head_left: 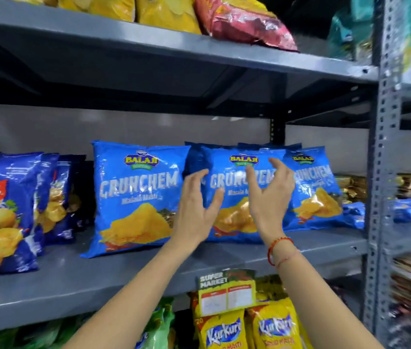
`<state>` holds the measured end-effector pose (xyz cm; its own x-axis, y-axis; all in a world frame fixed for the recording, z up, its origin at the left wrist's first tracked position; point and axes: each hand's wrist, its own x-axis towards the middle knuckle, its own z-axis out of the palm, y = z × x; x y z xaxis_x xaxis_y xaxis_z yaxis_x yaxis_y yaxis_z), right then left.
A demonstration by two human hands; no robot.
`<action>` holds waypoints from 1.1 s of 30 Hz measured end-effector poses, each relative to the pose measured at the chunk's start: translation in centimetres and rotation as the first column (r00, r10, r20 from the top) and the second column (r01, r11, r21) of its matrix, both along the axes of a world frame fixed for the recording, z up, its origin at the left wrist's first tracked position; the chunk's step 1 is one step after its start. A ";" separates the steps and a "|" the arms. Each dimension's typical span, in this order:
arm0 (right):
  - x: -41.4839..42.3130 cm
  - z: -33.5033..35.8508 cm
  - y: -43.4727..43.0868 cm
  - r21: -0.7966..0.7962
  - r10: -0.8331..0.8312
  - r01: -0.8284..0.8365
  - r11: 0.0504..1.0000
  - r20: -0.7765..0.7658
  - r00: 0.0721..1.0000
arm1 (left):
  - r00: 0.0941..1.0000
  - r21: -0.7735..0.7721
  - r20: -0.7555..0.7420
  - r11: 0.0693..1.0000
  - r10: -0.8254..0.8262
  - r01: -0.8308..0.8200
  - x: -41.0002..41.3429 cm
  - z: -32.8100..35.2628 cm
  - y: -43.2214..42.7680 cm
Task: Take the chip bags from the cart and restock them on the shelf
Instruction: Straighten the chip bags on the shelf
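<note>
Three light-blue Balaji Crunchem chip bags stand upright in a row on the grey middle shelf (78, 280). The left bag (135, 197) stands apart. Behind my hands is the middle bag (234, 197), and the right bag (315, 195) leans next to it. My left hand (197, 210) is raised at the middle bag's left edge with spread fingers. My right hand (270, 197) hovers in front of its right half, fingers curled apart. Neither hand holds a bag. The cart is out of view.
Dark-blue Lay's bags (3, 212) fill the shelf's left end. Yellow and red bags (244, 21) lie on the shelf above. Yellow Kurkure bags (275, 328) and a price tag (227, 293) hang below. A perforated grey upright (383, 172) bounds the bay on the right.
</note>
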<state>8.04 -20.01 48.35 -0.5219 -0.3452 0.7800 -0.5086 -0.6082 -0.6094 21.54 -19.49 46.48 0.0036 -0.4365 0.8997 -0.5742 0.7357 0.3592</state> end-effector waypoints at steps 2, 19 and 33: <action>-2.6 -0.2 -1.1 0.113 0.016 -0.024 0.993 0.077 0.997 | 0.997 0.145 -0.069 0.988 -0.044 0.054 -2.0 -0.2 -1.3; -7.5 -0.9 -8.2 0.207 0.722 -0.817 0.538 0.387 0.573 | 0.705 0.367 -0.688 0.756 -0.172 0.542 -3.2 0.1 -5.8; -6.4 -2.6 -9.9 0.144 0.669 -0.715 0.684 0.266 0.694 | 0.844 0.342 -0.537 0.911 -0.011 0.229 -3.8 -1.6 -5.8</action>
<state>1.67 -29.93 45.74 -0.1825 -0.8119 0.5546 0.1339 -0.5793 -0.8040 17.77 -25.27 44.90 0.3401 -0.7679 0.5429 -0.1413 0.5290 0.8368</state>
